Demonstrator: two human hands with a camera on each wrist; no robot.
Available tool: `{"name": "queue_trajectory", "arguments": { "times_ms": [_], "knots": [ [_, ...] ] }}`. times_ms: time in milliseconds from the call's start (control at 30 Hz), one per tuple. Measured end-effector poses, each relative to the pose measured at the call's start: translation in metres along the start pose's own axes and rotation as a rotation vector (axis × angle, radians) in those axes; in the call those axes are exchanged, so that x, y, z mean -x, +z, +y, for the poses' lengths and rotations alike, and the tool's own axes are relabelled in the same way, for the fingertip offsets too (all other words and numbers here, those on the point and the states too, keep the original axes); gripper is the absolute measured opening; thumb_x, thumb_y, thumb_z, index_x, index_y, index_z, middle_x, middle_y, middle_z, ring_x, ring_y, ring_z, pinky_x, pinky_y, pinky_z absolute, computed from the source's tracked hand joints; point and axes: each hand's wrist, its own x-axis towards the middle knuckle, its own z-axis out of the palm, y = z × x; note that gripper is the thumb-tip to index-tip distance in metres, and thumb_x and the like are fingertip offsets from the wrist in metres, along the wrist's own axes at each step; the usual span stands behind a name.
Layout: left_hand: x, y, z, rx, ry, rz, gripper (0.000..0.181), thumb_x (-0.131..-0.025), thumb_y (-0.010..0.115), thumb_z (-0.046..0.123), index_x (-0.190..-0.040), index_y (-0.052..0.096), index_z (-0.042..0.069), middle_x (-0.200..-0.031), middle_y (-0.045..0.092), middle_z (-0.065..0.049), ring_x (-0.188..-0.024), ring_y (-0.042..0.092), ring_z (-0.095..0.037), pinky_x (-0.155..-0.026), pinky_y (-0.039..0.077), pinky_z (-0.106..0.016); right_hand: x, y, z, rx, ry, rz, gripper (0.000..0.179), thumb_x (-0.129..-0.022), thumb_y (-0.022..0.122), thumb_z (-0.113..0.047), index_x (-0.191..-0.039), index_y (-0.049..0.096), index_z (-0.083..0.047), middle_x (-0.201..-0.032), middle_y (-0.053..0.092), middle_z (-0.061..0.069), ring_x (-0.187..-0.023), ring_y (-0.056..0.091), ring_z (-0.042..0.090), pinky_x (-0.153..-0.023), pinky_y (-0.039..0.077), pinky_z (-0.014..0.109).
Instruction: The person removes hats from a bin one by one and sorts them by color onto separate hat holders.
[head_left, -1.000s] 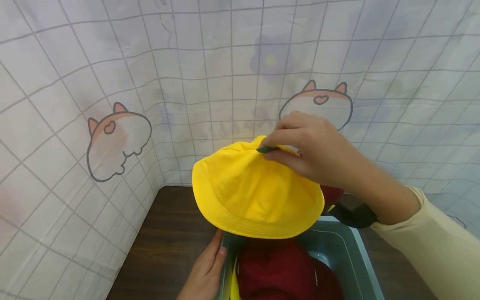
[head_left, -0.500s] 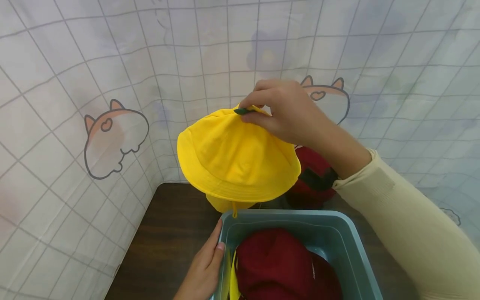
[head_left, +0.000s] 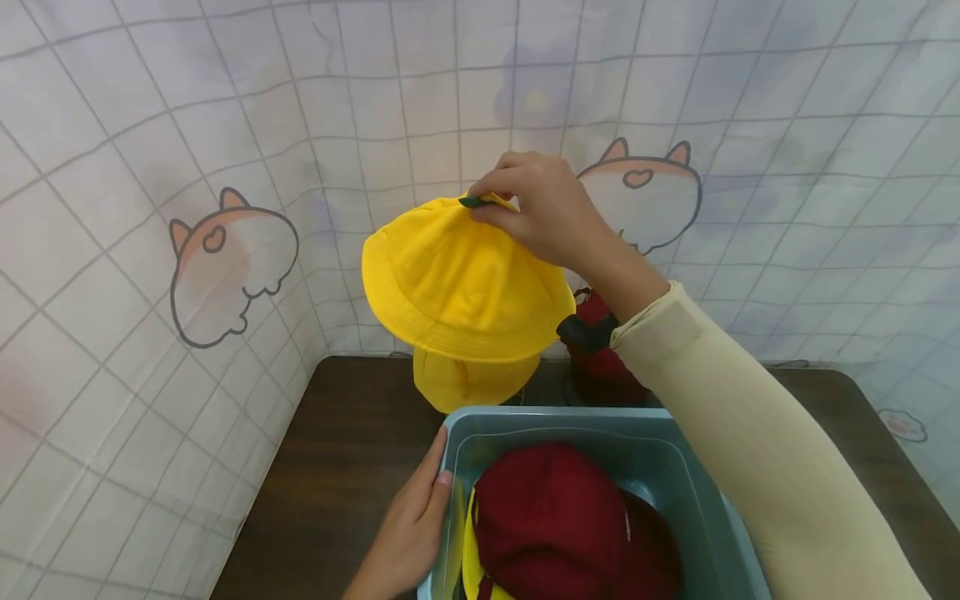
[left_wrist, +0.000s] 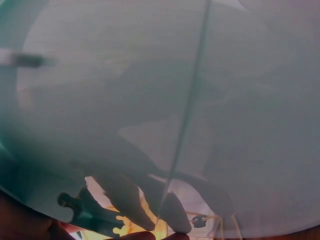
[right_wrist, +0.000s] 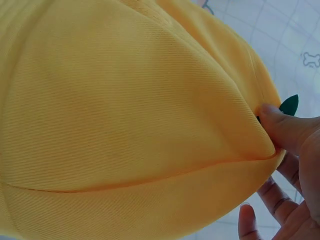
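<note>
My right hand (head_left: 543, 208) pinches the crown of a yellow bucket hat (head_left: 465, 283) by its top, next to a small green leaf tab (head_left: 472, 202). In the right wrist view the thumb (right_wrist: 280, 122) presses the folded yellow cloth, with the green leaf (right_wrist: 290, 105) sticking out beyond it. The raised hat overlaps a second yellow piece, hat-like (head_left: 468, 379), standing behind the bin. My left hand (head_left: 408, 525) lies along the left side of a blue-green plastic bin (head_left: 555, 411), thumb at the rim. The left wrist view is filled mostly by the bin's wall (left_wrist: 150, 90).
Inside the bin lies a dark red hat (head_left: 551, 517), with a yellow brim (head_left: 472, 558) under its left side. Another dark red item (head_left: 600, 358) stands behind the bin, partly hidden by my right arm. A white gridded cloth (head_left: 360, 100) encloses the dark wooden table (head_left: 322, 467).
The right hand has carried the yellow hat up and to the left, uncovering the bin's back rim and the second yellow piece behind it. The left hand stays at the bin's side.
</note>
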Motion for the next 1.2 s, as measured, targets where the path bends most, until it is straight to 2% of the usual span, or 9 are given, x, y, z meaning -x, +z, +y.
{"name": "queue_trajectory", "arguments": {
  "times_ms": [200, 500, 800, 1200],
  "knots": [
    [0.0, 0.002, 0.0, 0.0, 0.005, 0.0, 0.056, -0.112, 0.04, 0.025, -0.163, 0.019, 0.037, -0.167, 0.028, 0.007, -0.151, 0.031, -0.019, -0.122, 0.024, -0.057, -0.003, 0.014, 0.005, 0.026, 0.05, -0.043, 0.023, -0.098, 0.07, -0.03, -0.114, 0.079, -0.015, -0.101, 0.07, 0.002, -0.089, 0.056, 0.021, -0.081, 0.046, 0.034],
    [0.001, 0.005, 0.0, 0.012, 0.004, -0.005, 0.055, -0.113, 0.039, 0.026, -0.163, 0.019, 0.038, -0.167, 0.027, 0.009, -0.152, 0.029, -0.019, -0.122, 0.023, -0.057, -0.001, 0.04, 0.006, 0.082, 0.077, -0.1, 0.026, -0.098, 0.07, -0.033, -0.117, 0.078, -0.017, -0.104, 0.071, 0.0, -0.093, 0.058, 0.021, -0.086, 0.05, 0.035],
    [0.001, 0.005, 0.001, 0.049, -0.025, -0.031, 0.054, -0.113, 0.038, 0.027, -0.162, 0.019, 0.039, -0.168, 0.025, 0.008, -0.153, 0.027, -0.02, -0.123, 0.021, -0.057, 0.005, 0.066, 0.01, 0.154, 0.067, -0.146, 0.025, -0.098, 0.069, -0.035, -0.117, 0.078, -0.023, -0.106, 0.073, -0.003, -0.095, 0.06, 0.02, -0.085, 0.046, 0.037],
    [0.004, 0.008, 0.002, 0.052, -0.035, -0.016, 0.054, -0.113, 0.038, 0.026, -0.162, 0.02, 0.041, -0.168, 0.026, 0.009, -0.152, 0.028, -0.018, -0.122, 0.021, -0.057, 0.017, 0.095, 0.016, 0.169, 0.121, -0.203, 0.024, -0.098, 0.069, -0.037, -0.117, 0.078, -0.027, -0.106, 0.072, -0.007, -0.094, 0.06, 0.017, -0.083, 0.045, 0.038]
  ]
}}
